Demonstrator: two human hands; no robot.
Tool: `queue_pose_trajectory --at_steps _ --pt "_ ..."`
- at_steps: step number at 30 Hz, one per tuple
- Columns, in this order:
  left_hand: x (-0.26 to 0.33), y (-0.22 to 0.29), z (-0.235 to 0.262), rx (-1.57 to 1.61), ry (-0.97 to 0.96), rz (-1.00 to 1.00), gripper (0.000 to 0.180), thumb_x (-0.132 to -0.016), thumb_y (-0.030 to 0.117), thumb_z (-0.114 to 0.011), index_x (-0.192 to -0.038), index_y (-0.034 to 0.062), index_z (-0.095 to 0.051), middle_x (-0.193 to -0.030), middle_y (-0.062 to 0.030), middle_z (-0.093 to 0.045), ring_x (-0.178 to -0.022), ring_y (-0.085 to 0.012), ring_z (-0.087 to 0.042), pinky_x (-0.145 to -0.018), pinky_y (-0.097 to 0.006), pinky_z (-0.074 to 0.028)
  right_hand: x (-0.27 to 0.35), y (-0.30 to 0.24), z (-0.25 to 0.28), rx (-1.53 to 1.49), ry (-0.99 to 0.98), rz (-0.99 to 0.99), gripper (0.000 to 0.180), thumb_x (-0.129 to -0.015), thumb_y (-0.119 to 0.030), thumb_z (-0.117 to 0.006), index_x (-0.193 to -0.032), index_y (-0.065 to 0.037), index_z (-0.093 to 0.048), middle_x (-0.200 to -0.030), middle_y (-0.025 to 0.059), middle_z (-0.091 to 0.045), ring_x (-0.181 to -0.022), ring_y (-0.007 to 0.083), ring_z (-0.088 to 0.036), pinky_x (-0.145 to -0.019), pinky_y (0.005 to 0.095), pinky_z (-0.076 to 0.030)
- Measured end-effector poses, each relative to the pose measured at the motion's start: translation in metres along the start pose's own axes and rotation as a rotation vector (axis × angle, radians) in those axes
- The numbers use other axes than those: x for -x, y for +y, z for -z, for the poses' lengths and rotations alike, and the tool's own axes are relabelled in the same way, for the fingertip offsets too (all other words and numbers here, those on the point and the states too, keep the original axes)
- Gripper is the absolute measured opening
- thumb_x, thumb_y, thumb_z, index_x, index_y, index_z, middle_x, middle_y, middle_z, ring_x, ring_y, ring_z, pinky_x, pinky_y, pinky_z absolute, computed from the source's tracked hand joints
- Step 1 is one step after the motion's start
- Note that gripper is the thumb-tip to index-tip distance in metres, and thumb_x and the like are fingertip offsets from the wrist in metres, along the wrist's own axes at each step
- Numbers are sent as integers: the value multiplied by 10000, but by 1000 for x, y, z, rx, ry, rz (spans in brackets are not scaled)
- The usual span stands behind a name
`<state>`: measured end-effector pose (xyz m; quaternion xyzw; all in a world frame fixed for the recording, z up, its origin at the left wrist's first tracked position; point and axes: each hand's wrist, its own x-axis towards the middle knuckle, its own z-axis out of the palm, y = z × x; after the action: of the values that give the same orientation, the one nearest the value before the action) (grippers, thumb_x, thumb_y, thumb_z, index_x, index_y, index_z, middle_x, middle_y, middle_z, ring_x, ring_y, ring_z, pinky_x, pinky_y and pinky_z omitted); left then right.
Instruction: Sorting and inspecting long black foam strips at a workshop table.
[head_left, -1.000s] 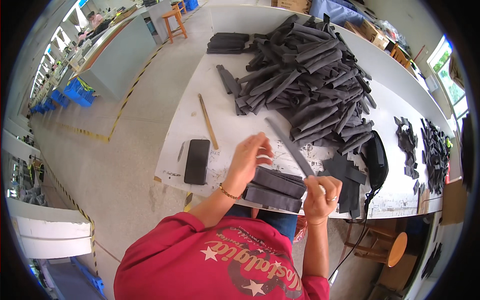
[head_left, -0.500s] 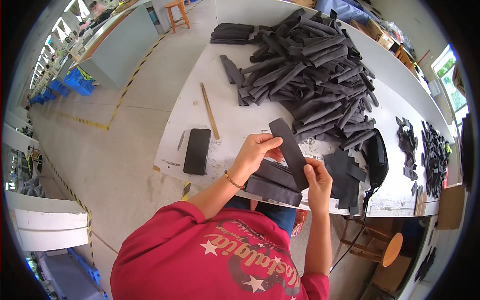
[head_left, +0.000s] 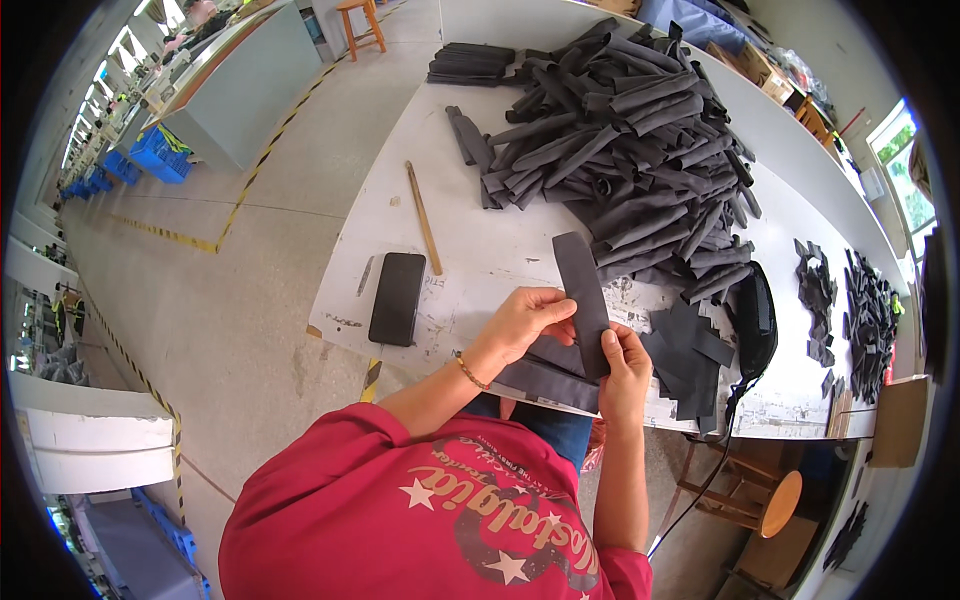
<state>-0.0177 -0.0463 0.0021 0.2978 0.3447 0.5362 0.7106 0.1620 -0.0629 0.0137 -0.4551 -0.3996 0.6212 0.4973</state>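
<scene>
A long dark grey fabric strip point(head_left: 583, 290) stands nearly upright above the white table point(head_left: 480, 250). My left hand point(head_left: 525, 322) pinches the strip's left edge near its middle. My right hand point(head_left: 626, 372) grips its lower end from the right. Under both hands, at the table's near edge, lies a flat stack of dark fabric pieces point(head_left: 548, 378). Beyond the strip, a big heap of dark grey rolled and folded strips point(head_left: 625, 150) covers the far part of the table.
A black phone point(head_left: 397, 298) and a wooden stick point(head_left: 423, 217) lie to the left on the table. Small dark cut pieces point(head_left: 690, 345) and a black corded tool point(head_left: 755, 320) sit to the right. More scraps point(head_left: 870, 320) lie far right. A wooden stool point(head_left: 770, 500) stands below.
Both hands lifted one strip off the near stack. It has swung from lying slanted on the table to standing almost upright between them.
</scene>
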Motion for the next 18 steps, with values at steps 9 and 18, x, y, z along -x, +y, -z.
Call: queue_pose_trajectory --at_steps 9,18 --pt "7 -7 0 -309 -90 65 277 -925 224 -651 -832 -38 -650 -748 -67 -659 -628 -127 -636 -617 -252 -524 2 18 -1 -42 73 53 156 -953 -136 -605 -1020 5 -603 -923 24 -641 -811 63 -557 -754 209 -447" --pt "14 -15 -7 -410 -102 112 230 -920 180 -655 -841 -36 -642 -728 -57 -644 -645 -137 -650 -586 -264 -534 4 26 -5 -203 143 81 134 -947 -117 -613 -1027 -16 -577 -916 -7 -585 -822 54 -510 -763 203 -413"
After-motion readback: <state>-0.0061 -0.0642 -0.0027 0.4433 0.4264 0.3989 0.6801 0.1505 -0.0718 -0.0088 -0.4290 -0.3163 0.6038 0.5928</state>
